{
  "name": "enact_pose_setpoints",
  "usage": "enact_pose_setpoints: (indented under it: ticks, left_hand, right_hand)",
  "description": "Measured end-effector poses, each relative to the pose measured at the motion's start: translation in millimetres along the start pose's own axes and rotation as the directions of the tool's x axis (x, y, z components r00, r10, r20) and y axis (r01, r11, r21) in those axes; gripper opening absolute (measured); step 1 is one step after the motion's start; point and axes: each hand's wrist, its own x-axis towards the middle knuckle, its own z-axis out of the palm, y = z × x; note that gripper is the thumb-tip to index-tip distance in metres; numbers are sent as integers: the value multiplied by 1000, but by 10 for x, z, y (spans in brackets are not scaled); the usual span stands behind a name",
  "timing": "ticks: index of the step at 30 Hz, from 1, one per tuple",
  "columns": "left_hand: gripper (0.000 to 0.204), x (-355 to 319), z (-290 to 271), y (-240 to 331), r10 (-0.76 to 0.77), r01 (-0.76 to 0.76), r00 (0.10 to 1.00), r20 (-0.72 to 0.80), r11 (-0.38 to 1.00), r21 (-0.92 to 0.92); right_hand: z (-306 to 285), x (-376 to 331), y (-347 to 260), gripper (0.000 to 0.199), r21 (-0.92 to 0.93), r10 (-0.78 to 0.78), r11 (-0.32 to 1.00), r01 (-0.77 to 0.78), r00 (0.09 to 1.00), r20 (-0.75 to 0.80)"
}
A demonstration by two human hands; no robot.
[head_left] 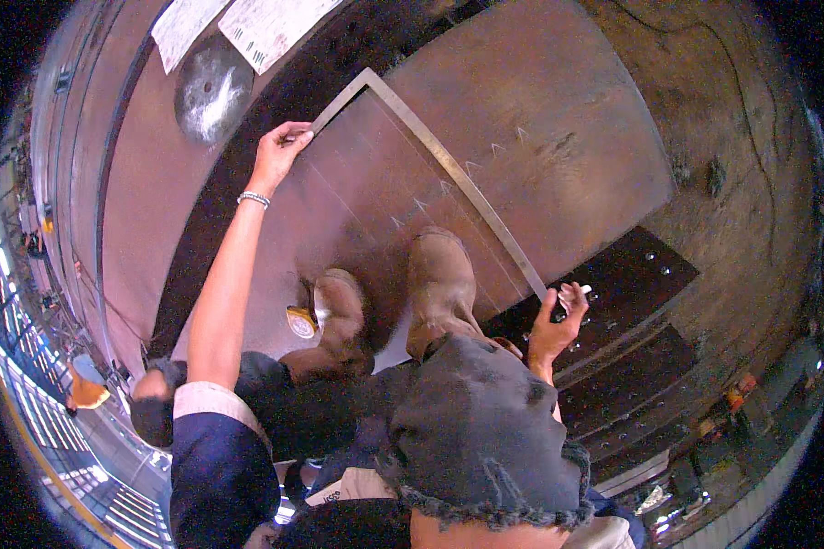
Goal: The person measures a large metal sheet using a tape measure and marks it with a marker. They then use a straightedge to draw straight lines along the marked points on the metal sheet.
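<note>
A large metal L-shaped square (pixel 449 169) lies flat on a rusty brown steel plate (pixel 540 119). My left hand (pixel 279 151) presses down on the end of the square's short arm. My right hand (pixel 558 320) is at the far end of the long arm, pinching a small white piece of chalk (pixel 577 295) at the plate's edge. Small white chalk ticks (pixel 471 167) run along the long arm. My two brown boots (pixel 394 302) stand on the plate between my hands.
A yellow tape measure (pixel 300 321) lies beside my left boot. A round grey metal disc (pixel 212 89) and white sheets (pixel 247 26) sit at the top left. Dark plates with holes (pixel 636 274) lie to the right, on dirty ground.
</note>
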Motion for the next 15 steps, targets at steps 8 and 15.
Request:
enact_pose_setpoints:
  ticks: [8, 15]
  left_hand:
    - [32, 60, 33, 199, -56, 54, 998, 22, 997, 52]
    - [35, 154, 65, 67, -150, 151, 988, 40, 988, -30]
  right_hand:
    - [-156, -84, 203, 35, -4, 291, 954, -299, 927, 238]
    - [-40, 10, 47, 31, 20, 202, 979, -203, 979, 34]
